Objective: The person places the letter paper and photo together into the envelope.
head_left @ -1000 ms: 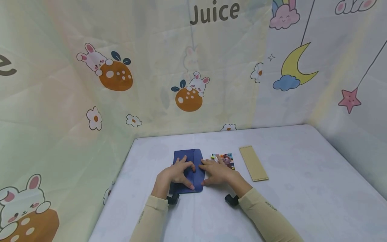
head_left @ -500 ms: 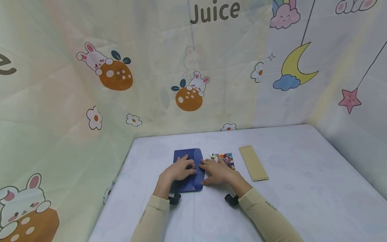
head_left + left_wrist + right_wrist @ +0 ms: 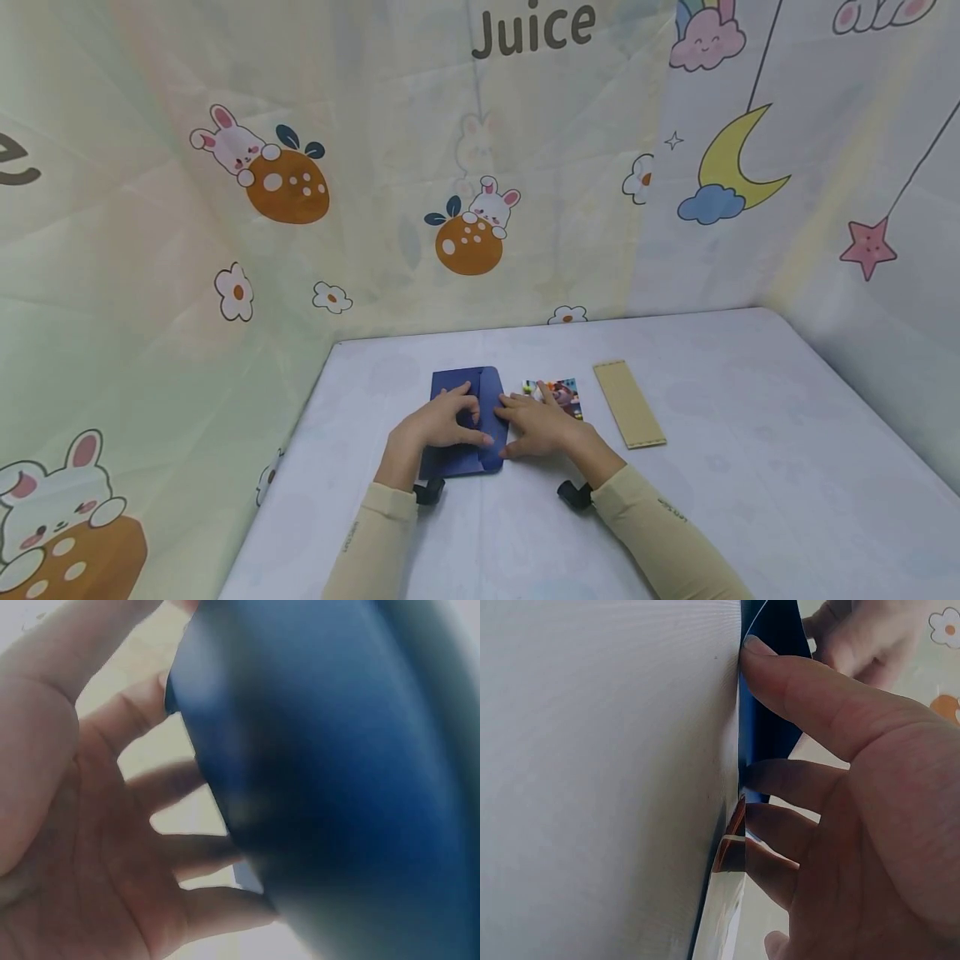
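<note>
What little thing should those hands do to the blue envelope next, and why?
Maybe the left hand should slide its thumb along the fold line of the blue envelope: that thumb reaches across the line, and the right hand, fingertips over the envelope's right edge, could steady it.

Curtained booth [image 3: 555, 167], kids'-rm. style: drapes [image 3: 382, 208] w/ cartoon prints [image 3: 288, 190] behind & beside white tbl [image 3: 735, 400]

White table [image 3: 750, 500], blue envelope [image 3: 491, 396], colourful card [image 3: 567, 395] beside it, tan strip [image 3: 630, 405] at right
</note>
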Available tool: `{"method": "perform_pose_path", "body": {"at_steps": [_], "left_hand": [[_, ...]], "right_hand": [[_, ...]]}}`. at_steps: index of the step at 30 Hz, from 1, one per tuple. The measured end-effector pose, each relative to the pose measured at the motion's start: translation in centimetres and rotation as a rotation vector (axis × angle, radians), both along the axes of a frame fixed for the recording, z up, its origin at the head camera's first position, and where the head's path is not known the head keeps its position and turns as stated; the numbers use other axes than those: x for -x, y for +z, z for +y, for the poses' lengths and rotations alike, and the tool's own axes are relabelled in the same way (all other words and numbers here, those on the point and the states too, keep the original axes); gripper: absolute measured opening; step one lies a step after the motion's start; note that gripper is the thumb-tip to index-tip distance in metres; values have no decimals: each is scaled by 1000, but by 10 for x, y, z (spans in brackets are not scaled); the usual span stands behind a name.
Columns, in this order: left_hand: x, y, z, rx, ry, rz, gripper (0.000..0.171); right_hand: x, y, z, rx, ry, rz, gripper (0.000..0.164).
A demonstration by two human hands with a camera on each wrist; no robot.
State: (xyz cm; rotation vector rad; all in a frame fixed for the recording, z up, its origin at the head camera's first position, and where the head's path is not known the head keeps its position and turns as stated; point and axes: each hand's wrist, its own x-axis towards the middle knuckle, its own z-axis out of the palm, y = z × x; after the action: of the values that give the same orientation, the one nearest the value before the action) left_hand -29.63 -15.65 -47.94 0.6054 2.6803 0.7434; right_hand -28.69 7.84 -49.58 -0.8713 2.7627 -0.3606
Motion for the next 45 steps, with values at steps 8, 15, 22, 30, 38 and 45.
{"method": "perform_pose_path", "body": {"at_steps": [8, 15, 22, 30, 38, 45], "left_hand": [[1, 2, -8, -36, -13, -47, 49], [2, 5, -6, -31, 9, 25, 50], [2, 8, -7, -26, 20, 74, 52], [4, 7, -9, -37, 25, 108, 52], [6, 6, -8, -45, 40, 102, 52], [5, 4, -8, -53, 42, 94, 52]], "right_hand": [[1, -1, -1, -16, -7, 5, 80], [2, -2, 0, -19, -18, 22, 77], [2, -1, 1, -6, -19, 27, 75], [2, 1, 1, -17, -27, 72, 72], [5, 10, 11, 112, -65, 123, 70], [11, 16, 26, 158, -117, 112, 75]]}}
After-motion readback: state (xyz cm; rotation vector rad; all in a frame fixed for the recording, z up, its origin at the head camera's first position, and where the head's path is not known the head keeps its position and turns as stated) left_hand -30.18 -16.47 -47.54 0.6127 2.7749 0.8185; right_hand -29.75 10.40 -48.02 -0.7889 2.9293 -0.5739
